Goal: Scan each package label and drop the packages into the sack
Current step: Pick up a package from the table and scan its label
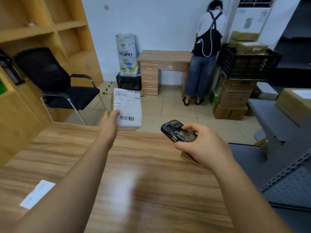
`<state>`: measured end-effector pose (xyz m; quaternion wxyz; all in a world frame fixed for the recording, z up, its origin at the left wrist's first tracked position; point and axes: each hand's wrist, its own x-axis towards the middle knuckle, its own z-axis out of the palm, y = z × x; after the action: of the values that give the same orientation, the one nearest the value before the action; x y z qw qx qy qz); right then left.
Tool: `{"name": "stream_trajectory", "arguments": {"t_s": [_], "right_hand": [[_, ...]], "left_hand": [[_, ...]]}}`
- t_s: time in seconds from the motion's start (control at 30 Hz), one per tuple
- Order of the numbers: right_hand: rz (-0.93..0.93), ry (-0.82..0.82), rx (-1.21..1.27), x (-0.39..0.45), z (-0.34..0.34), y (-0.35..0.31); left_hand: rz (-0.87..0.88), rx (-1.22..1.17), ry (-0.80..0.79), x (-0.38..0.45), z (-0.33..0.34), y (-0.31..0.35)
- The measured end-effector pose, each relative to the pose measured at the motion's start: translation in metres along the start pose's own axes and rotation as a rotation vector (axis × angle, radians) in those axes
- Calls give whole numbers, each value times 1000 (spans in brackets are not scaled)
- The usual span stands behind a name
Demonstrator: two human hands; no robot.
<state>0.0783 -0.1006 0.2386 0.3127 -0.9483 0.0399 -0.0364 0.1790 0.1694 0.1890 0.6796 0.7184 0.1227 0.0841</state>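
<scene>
— Cardboard, wasn't it, the package (128, 106) we had out past the far edge of the wooden table (117, 165)?

— Brown card underneath, yes, with a white shipping label (127, 107) covering nearly the whole top face, one barcode at its upper edge and another near the bottom. We held it in our left hand (111, 117), thumb curled over the near left corner of the label, the other fingers hidden below the box. It was in the air, above the tiled floor.

— And our right hand (196, 142)?

— It was wrapped round the black handheld scanner (178, 132), thumb along the near side, index finger bent over the top. The scanner's head pointed away and to the left, just beside the package but not touching it.

— Where was the sack?

— We saw a tall printed sack (127, 54) standing in a black crate (128, 82) against the back wall, well apart from the package. A black chair (55, 81) stood left of it.
</scene>
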Motion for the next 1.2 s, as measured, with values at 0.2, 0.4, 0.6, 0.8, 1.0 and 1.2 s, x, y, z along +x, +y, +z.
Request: {"name": "stream_trajectory", "arguments": {"t_s": [0.2, 0.4, 0.6, 0.8, 1.0, 1.2], "right_hand": [[-36, 74, 203, 10, 21, -8], [-66, 103, 251, 13, 43, -18], [-100, 199, 275, 2, 58, -36], [31, 354, 237, -34, 67, -43], [257, 593, 119, -118, 79, -50], [458, 843, 27, -235, 65, -49]], "left_hand": [[-42, 44, -145, -12, -16, -5], [-92, 60, -145, -24, -50, -3], [-7, -27, -269, -29, -64, 2], [6, -91, -559, -25, -60, 1], [-40, -110, -890, -41, -53, -24], [-14, -81, -1192, -115, -17, -26]]}}
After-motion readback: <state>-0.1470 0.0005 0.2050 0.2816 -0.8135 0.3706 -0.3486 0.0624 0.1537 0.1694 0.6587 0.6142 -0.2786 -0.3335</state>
